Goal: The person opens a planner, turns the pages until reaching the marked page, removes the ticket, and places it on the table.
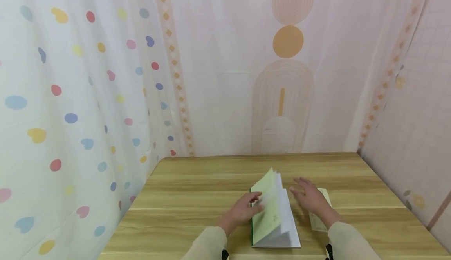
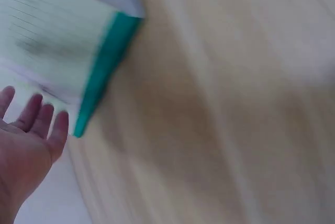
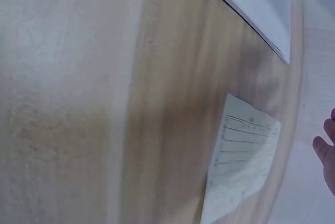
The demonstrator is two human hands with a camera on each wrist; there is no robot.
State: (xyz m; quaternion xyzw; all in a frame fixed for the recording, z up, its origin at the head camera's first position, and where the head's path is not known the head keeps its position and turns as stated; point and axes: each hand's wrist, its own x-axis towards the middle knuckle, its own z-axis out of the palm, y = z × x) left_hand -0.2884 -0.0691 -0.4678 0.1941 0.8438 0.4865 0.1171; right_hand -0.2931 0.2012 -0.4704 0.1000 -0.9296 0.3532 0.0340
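An opened notebook with pale green printed pages, white lined pages and a green spine edge lies on the wooden table; some of its leaves stand raised. At its left side is my left hand, fingers loosely bent and apart from each other; whether they touch the page cannot be told. My right hand hovers to the right of the notebook with fingers extended, holding nothing. Partly beneath that hand, in the head view, lies a small pale sheet printed with ruled lines. Only the right hand's fingertips show in the right wrist view.
The wood-grain table stretches around the notebook to its back edge. Patterned curtains hang behind it and along both sides. Light sleeves cover the forearms.
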